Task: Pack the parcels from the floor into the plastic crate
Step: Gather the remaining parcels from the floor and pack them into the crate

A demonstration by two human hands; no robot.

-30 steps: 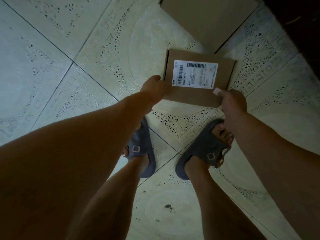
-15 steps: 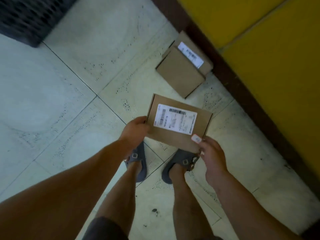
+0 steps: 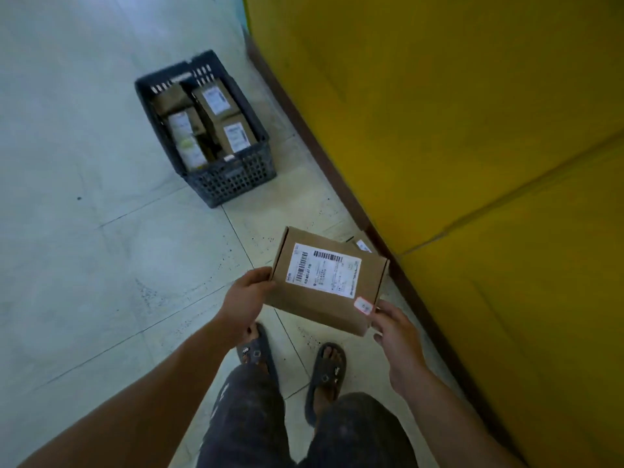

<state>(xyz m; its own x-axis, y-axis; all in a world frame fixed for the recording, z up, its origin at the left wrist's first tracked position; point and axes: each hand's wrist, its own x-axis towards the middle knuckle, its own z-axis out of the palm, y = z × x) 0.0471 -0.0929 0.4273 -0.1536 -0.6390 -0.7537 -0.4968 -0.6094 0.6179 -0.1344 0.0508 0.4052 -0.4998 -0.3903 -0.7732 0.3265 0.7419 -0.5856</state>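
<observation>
A flat brown cardboard parcel [image 3: 300, 298] with a white barcode label is held in the air above my feet. My left hand [image 3: 248, 297] grips its left edge and my right hand [image 3: 393, 327] grips its near right corner. The dark plastic crate [image 3: 233, 179] stands on the floor farther ahead, to the left of the parcel, with several labelled brown parcels [image 3: 216, 101] inside. Another parcel [image 3: 363, 245] on the floor peeks out behind the held one, mostly hidden.
A yellow wall [image 3: 456, 130] with a dark skirting board [image 3: 317, 143] runs along the right side, close to the crate and my right arm. Pale floor tiles [image 3: 84, 197] spread to the left. My sandalled feet [image 3: 326, 376] stand under the parcel.
I have lifted the parcel off the floor and my view has risen. The crate with its parcels has come into view ahead; the floor parcels by the wall are now mostly hidden.
</observation>
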